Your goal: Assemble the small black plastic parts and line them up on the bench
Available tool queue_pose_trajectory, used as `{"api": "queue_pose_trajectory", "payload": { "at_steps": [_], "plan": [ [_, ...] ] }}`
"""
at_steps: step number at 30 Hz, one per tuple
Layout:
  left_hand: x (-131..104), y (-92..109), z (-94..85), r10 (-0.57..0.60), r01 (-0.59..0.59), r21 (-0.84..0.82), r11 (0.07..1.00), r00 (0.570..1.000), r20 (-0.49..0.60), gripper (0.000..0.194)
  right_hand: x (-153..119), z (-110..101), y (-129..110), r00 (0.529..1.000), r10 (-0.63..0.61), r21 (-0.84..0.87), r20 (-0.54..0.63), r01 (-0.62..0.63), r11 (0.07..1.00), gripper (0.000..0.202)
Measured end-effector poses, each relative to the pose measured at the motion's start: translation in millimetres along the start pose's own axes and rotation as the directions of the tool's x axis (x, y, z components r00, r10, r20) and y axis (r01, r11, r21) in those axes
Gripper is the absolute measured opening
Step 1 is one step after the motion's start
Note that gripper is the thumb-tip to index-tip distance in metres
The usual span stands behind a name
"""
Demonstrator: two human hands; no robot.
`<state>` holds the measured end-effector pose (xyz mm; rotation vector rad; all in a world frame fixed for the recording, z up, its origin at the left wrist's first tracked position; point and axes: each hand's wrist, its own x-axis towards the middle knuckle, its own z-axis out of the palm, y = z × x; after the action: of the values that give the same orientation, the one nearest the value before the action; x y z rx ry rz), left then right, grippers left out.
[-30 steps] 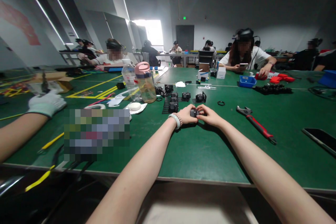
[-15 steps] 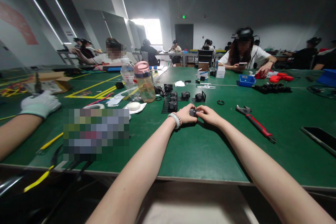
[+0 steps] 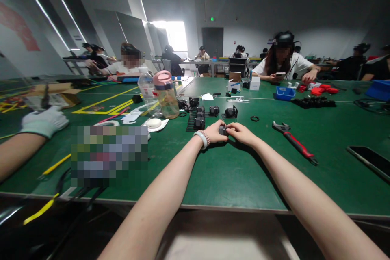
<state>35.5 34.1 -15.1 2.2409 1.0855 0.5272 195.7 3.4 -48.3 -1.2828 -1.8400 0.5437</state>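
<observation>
Over the green table, my left hand (image 3: 215, 132) is closed around a small dark block-shaped part (image 3: 222, 130), gripping it from the left. A bracelet circles that wrist. My right hand (image 3: 241, 133) meets it from the other side, its thumb and fingertips pinched on the same part. Fingers cover much of the part, so its exact kind cannot be made out. Just beyond the hands stand similar black parts with slatted plates, one (image 3: 199, 122) at the left, another (image 3: 214, 110) behind it and a third (image 3: 231, 112) straight ahead. A black ring (image 3: 254, 118) lies to the right.
An adjustable wrench (image 3: 295, 142) and a phone (image 3: 370, 160) lie to the right. A pink-lidded bottle (image 3: 166, 95) stands left beside a clear bottle (image 3: 148, 91). A co-worker's gloved hand (image 3: 45, 122) is at far left. Across the table, another person sits near a blue tray (image 3: 285, 93).
The whole view has shifted slightly left. Both my hands keep the same hold on the dark part. The co-worker across on the right has moved a hand slightly up from the red pieces.
</observation>
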Motion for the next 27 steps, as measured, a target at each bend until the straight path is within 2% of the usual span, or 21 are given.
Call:
{"api": "queue_pose_trajectory", "payload": {
  "at_steps": [6,12,18,27],
  "plan": [
    [0.4,-0.1,-0.9,0.002,-0.002,-0.004,1.0,1.0,0.012,0.046,0.9,0.9,3.2,0.999,0.013,0.116,0.041,-0.017,0.993,0.022],
    [5.3,-8.6,2.7,0.045,-0.045,-0.003,0.999,0.999,-0.004,0.047,-1.7,-2.2,-1.1,0.992,-0.089,0.313,0.089,0.057,0.948,0.034],
    [8.4,-14.6,5.3,0.069,-0.069,-0.002,0.998,0.998,0.004,0.05,-1.4,-2.3,-0.7,0.987,-0.14,0.302,0.086,0.108,0.947,0.033],
    [3.9,-4.8,1.5,0.041,-0.041,-0.037,0.998,0.999,0.001,0.046,-0.5,-0.7,0.4,0.988,-0.142,0.282,0.068,0.117,0.952,0.032]
  ]
}}
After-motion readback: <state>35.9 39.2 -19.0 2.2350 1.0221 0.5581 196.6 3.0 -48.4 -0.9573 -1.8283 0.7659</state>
